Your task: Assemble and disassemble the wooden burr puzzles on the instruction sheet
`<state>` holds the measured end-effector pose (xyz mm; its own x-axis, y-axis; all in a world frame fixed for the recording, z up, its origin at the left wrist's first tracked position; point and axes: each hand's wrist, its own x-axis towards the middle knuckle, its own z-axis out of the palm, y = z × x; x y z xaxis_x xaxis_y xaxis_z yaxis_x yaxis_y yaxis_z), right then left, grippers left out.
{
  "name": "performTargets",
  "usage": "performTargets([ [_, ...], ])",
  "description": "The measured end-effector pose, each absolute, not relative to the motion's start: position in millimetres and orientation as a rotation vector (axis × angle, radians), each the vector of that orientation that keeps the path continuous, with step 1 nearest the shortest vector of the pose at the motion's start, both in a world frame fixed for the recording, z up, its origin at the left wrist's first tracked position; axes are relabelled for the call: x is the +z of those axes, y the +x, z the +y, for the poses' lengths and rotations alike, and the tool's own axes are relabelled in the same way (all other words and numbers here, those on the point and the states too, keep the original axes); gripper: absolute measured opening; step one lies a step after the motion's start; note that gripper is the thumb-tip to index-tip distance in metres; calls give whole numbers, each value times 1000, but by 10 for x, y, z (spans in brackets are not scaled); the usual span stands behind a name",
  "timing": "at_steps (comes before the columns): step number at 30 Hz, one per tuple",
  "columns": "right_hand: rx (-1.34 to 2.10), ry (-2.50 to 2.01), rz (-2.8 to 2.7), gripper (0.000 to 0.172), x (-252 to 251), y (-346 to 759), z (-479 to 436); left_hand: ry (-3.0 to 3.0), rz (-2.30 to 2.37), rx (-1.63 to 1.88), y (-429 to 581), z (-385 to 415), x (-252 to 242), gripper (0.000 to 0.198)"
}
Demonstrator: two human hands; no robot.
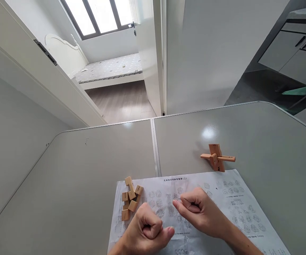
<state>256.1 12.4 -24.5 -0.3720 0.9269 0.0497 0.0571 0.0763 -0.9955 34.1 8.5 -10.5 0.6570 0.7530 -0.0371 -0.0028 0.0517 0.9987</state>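
Observation:
Both hands are held over a printed instruction sheet (195,244) covered in small diagrams. My left hand (149,230) is curled into a fist with its thumb stuck out, and nothing shows in it. Just up and left of it, several notched wooden puzzle pieces (133,198) with numbers on them lie heaped on the sheet's left part. My right hand (202,212) is likewise closed, thumb pointing left, with no object visible in the fingers. Beyond it, at the sheet's far edge, stands an assembled wooden puzzle (216,158) of crossed flat pieces.
The grey table (75,184) has a metal seam (155,148) running down its middle. Past its far edge are a white door (150,53), a bed (110,67) in the room behind and a wall. Cabinets (293,49) stand at the far right.

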Motion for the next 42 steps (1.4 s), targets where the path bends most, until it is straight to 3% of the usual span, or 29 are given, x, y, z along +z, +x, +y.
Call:
performTargets([
  [25,1520,-1016,-1545,52,-204,2619,170,895,348,490,254,151,-18,91],
  [28,1509,-1026,-1573,52,-208,2628,162,985,408,608,169,129,193,83],
  [31,1498,-1017,-1623,51,-189,2617,158,1206,861,914,-23,154,430,74],
  [34,1455,-996,-1699,50,-154,2583,142,1652,1334,1114,-238,205,559,44],
  [37,1391,-963,-1815,48,-107,2549,104,2306,1461,1104,-388,230,532,9],
  [40,1275,-888,-1975,44,-56,2536,55,2597,1423,728,-479,205,416,66],
  [42,1106,-839,-2103,39,-30,2537,27,2623,1383,490,-531,184,335,91],
])
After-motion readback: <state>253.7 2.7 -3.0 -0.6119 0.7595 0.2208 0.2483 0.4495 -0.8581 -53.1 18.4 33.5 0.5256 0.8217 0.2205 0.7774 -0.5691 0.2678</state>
